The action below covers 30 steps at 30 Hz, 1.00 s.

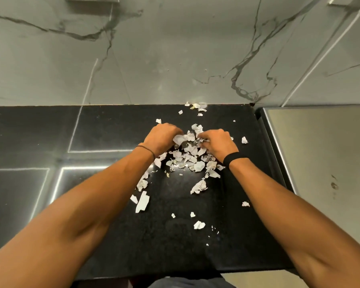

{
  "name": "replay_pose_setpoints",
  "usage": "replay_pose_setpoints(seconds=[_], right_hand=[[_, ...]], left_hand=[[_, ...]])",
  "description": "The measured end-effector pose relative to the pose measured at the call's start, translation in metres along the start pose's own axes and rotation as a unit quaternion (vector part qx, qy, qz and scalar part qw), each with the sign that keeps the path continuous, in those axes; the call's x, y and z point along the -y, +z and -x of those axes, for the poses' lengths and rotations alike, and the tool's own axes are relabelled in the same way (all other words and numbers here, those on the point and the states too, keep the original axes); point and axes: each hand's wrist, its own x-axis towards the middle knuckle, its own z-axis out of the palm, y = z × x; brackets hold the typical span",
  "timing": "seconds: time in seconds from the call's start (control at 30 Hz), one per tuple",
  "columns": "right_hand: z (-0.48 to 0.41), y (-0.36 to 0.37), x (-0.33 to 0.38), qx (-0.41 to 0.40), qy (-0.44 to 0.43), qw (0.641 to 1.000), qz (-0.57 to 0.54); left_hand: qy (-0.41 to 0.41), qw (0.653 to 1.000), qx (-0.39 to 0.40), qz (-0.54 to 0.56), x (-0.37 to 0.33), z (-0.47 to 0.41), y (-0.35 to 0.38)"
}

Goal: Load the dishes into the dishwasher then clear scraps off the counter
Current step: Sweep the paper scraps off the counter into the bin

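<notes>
White torn paper scraps (190,157) lie heaped in the middle of a glossy black counter (112,129). More scraps are scattered toward the wall and toward the front edge. My left hand (161,137) rests on the left side of the heap, fingers curled down around scraps. At the heap's right side, my right hand (216,143) is curled the same way, with crumpled pieces between its fingers. The two hands face each other with scraps pinched between them. No dishes or dishwasher are in view.
A grey marble-look wall (175,48) rises behind the counter. A stainless steel appliance top (320,152) adjoins the counter on the right. A long paper strip (142,201) and small bits (199,224) lie near the front edge.
</notes>
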Motion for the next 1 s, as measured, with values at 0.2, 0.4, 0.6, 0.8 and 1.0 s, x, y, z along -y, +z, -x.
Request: replay_pose_setpoints(seconds=[0.2, 0.4, 0.6, 0.8, 1.0], right_hand=[[0.000, -0.019, 0.019, -0.036, -0.020, 0.998, -0.052], [0.023, -0.042, 0.059, -0.071, -0.061, 0.993, -0.074], [0.085, -0.024, 0.112, -0.051, -0.115, 0.987, -0.096], [0.173, 0.018, 0.157, 0.007, -0.172, 0.980, -0.096], [0.261, 0.069, 0.183, 0.083, -0.195, 0.971, -0.111]], left_hand=[[-0.086, 0.993, -0.059, 0.052, 0.003, 0.027, -0.026], [-0.144, 0.979, -0.114, 0.085, 0.000, 0.076, -0.057], [-0.192, 0.964, -0.154, 0.100, -0.011, 0.169, -0.062], [-0.268, 0.941, -0.165, 0.127, -0.042, 0.291, -0.038], [-0.363, 0.896, -0.178, 0.183, -0.084, 0.399, -0.006]])
